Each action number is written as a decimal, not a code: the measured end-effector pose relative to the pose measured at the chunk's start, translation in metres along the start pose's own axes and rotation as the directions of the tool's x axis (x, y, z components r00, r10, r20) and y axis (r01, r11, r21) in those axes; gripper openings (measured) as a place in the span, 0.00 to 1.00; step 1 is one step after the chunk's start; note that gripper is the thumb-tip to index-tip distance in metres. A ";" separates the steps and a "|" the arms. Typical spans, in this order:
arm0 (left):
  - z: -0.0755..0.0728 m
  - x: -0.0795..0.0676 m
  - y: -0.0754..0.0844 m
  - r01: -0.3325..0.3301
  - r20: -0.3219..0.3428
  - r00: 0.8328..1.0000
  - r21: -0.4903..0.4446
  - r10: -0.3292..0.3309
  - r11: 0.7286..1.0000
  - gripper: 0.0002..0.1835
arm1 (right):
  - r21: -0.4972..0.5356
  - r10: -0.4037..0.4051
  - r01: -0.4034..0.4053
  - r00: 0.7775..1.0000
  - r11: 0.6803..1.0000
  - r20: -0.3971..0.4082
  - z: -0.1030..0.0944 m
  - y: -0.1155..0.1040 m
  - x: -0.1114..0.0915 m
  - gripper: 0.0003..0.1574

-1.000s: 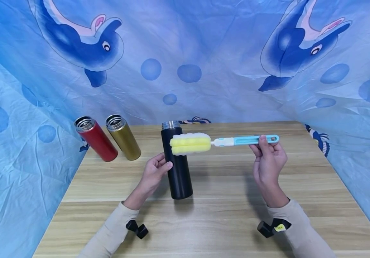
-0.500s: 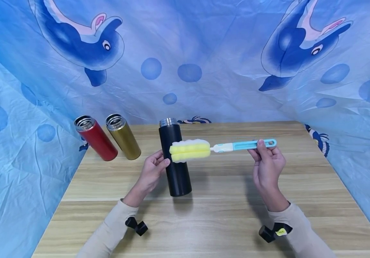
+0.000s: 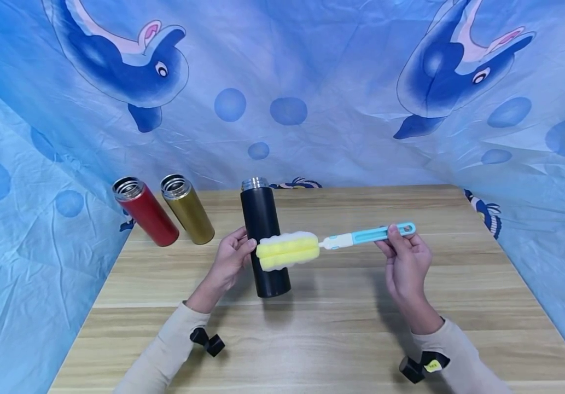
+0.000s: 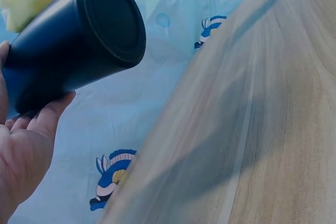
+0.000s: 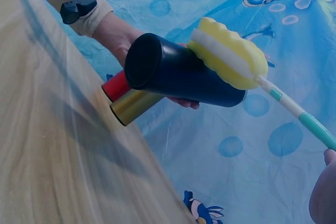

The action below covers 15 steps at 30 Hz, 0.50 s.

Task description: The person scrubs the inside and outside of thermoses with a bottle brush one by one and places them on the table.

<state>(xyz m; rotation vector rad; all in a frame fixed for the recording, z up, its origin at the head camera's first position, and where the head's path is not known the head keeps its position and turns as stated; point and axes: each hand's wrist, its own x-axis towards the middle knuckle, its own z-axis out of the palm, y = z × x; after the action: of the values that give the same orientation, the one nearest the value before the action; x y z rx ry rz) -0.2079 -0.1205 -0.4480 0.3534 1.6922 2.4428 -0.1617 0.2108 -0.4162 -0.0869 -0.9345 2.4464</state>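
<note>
My left hand point(image 3: 229, 257) grips a black thermos bottle point(image 3: 262, 219) around its middle, holding it above the table with its steel threaded neck at the far end and no lid on it. The flat base of the bottle point(image 4: 113, 19) faces the left wrist camera. In my right hand point(image 3: 408, 265) a sponge bottle brush point(image 3: 289, 250) is pinched near the end of its light-blue handle. Its yellow and white sponge head lies across the bottle's side, overlapping it in the head view. Seen from the right wrist, the sponge head point(image 5: 228, 53) is close against the bottle; contact is hard to tell.
A red bottle point(image 3: 149, 213) and a gold bottle point(image 3: 188, 210), both lidless, stand at the table's back left. The wooden table point(image 3: 341, 339) meets a blue dolphin-print cloth point(image 3: 341, 148) at the back and sides.
The brush has moved down along the black bottle from its upper part to its middle, its head dipping lower. The black bottle has shifted slightly up and left.
</note>
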 end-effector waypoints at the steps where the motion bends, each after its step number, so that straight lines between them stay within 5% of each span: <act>1: 0.000 0.000 0.000 0.003 0.003 1.000 -0.002 -0.003 1.000 0.20 | 0.000 0.003 -0.003 1.000 1.000 0.003 -0.001 0.000 -0.001 0.08; 15: -0.004 0.003 -0.004 0.012 0.040 0.999 -0.093 -0.008 0.996 0.21 | 0.018 0.019 -0.022 0.991 1.000 0.132 -0.009 0.000 -0.006 0.06</act>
<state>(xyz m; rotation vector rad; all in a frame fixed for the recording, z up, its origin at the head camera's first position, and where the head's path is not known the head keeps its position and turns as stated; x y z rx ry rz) -0.2122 -0.1218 -0.4522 0.3778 1.5538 2.4807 -0.1542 0.2133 -0.4237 0.0727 -0.9699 2.5047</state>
